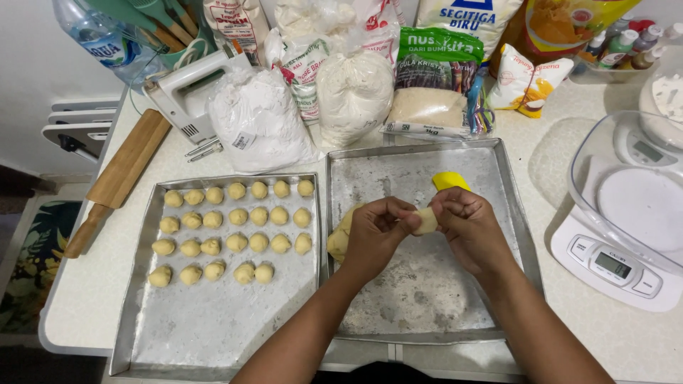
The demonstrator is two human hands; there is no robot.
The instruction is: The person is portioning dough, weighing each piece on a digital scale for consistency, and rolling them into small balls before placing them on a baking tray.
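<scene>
Pinching a small pale yellow piece of dough (427, 220) between both sets of fingertips, I hold it just above the floured, rectangular metal baking tray (420, 299) on the right. My left hand (373, 235) is curled, thumb and fingers closed on the near end of the piece; my right hand (466, 224) is likewise closed on the far end, knuckles up. The two hands meet at the dough, touching it from either side.

Beneath my left hand, on the same tray, sits a larger yellowish lump of dough (339, 238), partly hidden by my wrist. Behind my right hand a bright yellow plastic scraper (449, 180) lies on the tray.

To the left, touching the first tray edge to edge, is a second rectangular metal tray (213, 320) with rows of small round dough balls (235, 227) filling its far half; the near half is bare metal.

Left of that tray a wooden rolling pin (117, 178) lies slanted on the speckled white counter (85, 299). Behind the trays stand clear plastic bags of white flour (260, 121) and a white electric hand mixer (188, 92). On the right is a white digital kitchen scale (619, 263) with a clear bowl on top.
</scene>
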